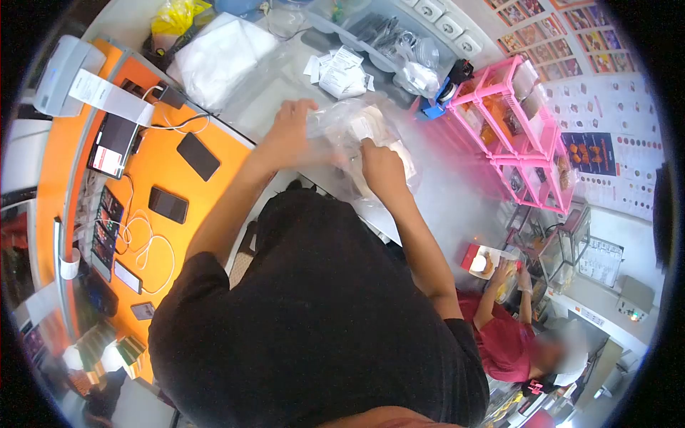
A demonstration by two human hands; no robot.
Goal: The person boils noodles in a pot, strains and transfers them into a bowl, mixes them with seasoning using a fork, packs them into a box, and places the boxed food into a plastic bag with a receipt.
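Note:
A clear plastic bag point(332, 121) with pale, flat packets point(371, 123) inside lies on the grey-white counter before me. My right hand point(383, 170) is closed on the bag at its near side, with the fingers pointing away from me. My left hand point(287, 135) is at the bag's left edge, its fingers apart and the thumb side smeared by motion. Whether those fingers touch the plastic, I cannot tell. Just beyond the bag is a pile of white paper slips point(340, 73).
A grey bin point(335, 25) holds plastic cutlery and lids; white bags point(222, 60) lie left of it. Pink racks point(492, 146) stand right. Phones point(198, 157) and cables lie on the orange counter point(160, 178). A co-worker point(510, 342) handles a food box point(479, 262) at lower right.

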